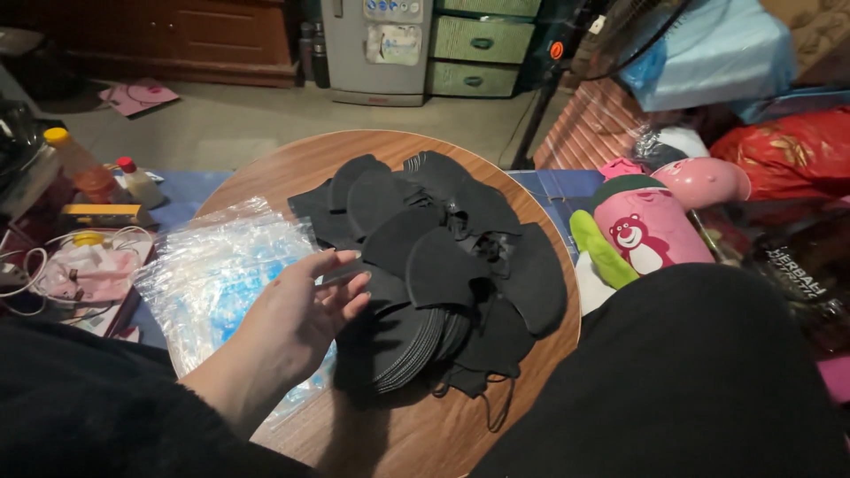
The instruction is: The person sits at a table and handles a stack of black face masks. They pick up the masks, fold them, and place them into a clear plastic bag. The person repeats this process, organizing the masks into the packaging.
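Sleeves of black cloth fill the near edge of our view, and from the left one our left hand reaches out over the round wooden table. The hand is loosely open, fingers spread and slightly curled, fingertips touching the near-left side of the pile of black face masks; we cannot tell whether it has actually pinched one. Our right hand is hidden under the dark sleeve at the near right, so we cannot tell how it stands.

Beneath the left hand, along the table's left edge, lies a heap of clear plastic bags, crumpled and seemingly empty. At the near side of the pile the masks sit in a tidy fanned stack; toward the middle and far side they lie loose and overlapping, ear loops trailing.

We judge the work barely begun: no mask shows inside a bag, and nearly the whole pile remains loose on the table.

Past the right edge stand a pink container with a bear picture and a green object. Off the far left are bottles with yellow and red caps, and farthest back green drawers.
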